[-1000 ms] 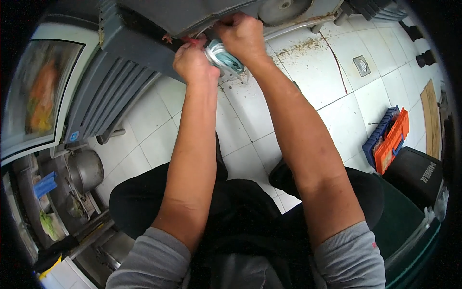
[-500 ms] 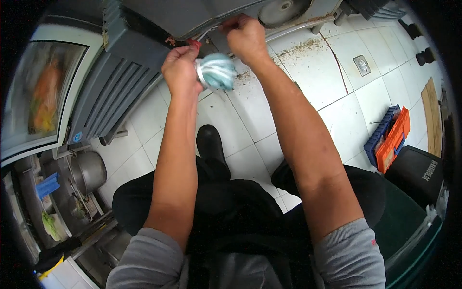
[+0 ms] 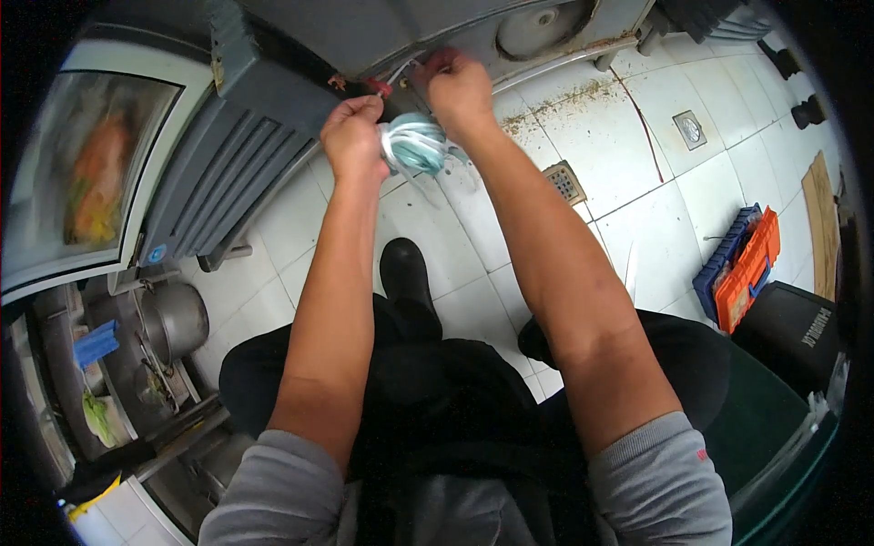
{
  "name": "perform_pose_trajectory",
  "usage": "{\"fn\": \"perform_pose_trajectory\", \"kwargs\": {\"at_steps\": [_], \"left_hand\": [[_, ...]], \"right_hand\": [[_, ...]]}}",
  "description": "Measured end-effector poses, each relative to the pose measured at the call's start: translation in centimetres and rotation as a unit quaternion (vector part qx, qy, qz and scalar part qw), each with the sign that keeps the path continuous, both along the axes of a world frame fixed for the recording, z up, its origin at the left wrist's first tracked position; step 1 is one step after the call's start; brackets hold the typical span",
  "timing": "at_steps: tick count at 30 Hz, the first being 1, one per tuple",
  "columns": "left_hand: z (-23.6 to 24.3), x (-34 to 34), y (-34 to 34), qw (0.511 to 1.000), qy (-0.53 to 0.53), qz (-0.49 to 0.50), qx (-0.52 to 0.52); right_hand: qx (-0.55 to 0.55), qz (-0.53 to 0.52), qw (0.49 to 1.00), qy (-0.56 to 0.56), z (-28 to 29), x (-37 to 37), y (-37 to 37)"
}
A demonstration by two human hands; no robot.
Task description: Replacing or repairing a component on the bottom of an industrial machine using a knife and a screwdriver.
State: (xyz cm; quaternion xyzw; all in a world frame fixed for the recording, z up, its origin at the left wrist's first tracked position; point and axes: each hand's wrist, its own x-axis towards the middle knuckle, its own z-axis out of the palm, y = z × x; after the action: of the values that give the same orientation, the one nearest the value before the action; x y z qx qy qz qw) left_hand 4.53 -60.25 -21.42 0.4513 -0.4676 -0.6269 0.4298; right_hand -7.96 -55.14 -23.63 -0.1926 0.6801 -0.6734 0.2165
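Observation:
My left hand (image 3: pixel 350 144) is closed at a bundled coil of teal and white cord or tubing (image 3: pixel 417 142), its raised fingertips beside a red piece (image 3: pixel 381 86). A thin white lead (image 3: pixel 398 74) runs from there up to the underside of a grey metal appliance (image 3: pixel 410 23). My right hand (image 3: pixel 460 98) is curled at that lower edge, right of the coil; its fingertips are in shadow, so what they grip is unclear. A rusty bit (image 3: pixel 336 82) sits at the edge just left of my hands.
A grey slatted panel (image 3: pixel 209 182) and glass-fronted unit (image 3: pixel 109 173) stand left, above pots (image 3: pixel 177 323). Right are an orange-and-blue toolbox (image 3: pixel 745 268), a black case (image 3: pixel 783 332) and a plank (image 3: pixel 822 227). A floor drain (image 3: pixel 565 181) and my boot (image 3: pixel 403 273) are on the tiles (image 3: pixel 619 136).
The coil hangs out beside my left hand, which first moved leftward, then slightly back right. My right hand has shifted a little downward. More of my left boot and the floor drain show.

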Motion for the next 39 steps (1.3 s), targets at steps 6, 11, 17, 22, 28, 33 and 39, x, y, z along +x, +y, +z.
{"fn": "perform_pose_trajectory", "kwargs": {"at_steps": [6, 11, 17, 22, 28, 33, 39], "left_hand": [[-0.6, 1.3, -0.7, 0.989, -0.138, -0.040, -0.044], [1.5, 1.6, 1.4, 0.929, -0.259, -0.092, -0.247], [1.8, -1.6, 1.4, 0.943, -0.281, -0.113, -0.140], [0.7, -2.7, 1.6, 0.938, -0.295, -0.027, -0.179], [-2.6, -2.4, -0.4, 0.821, -0.446, -0.051, -0.352], [-0.5, -2.9, 0.0, 0.802, -0.479, -0.085, -0.348], [-0.6, -2.8, 0.3, 0.802, -0.432, -0.038, -0.410]], "right_hand": [[-0.034, 0.046, 0.996, 0.065, 0.2, 0.6, 1.8], [-0.031, -0.060, 0.964, 0.256, 1.8, 0.9, 2.9], [0.021, -0.017, 0.972, 0.235, 2.7, 1.1, 1.6], [0.059, -0.028, 0.979, 0.192, 2.8, 1.2, 0.5], [0.014, 0.005, 0.989, 0.149, 2.8, -0.4, 0.2], [-0.004, 0.066, 0.986, 0.153, 1.6, -0.8, 1.0], [-0.066, -0.075, 0.941, 0.324, -1.4, -0.5, 0.5]]}}
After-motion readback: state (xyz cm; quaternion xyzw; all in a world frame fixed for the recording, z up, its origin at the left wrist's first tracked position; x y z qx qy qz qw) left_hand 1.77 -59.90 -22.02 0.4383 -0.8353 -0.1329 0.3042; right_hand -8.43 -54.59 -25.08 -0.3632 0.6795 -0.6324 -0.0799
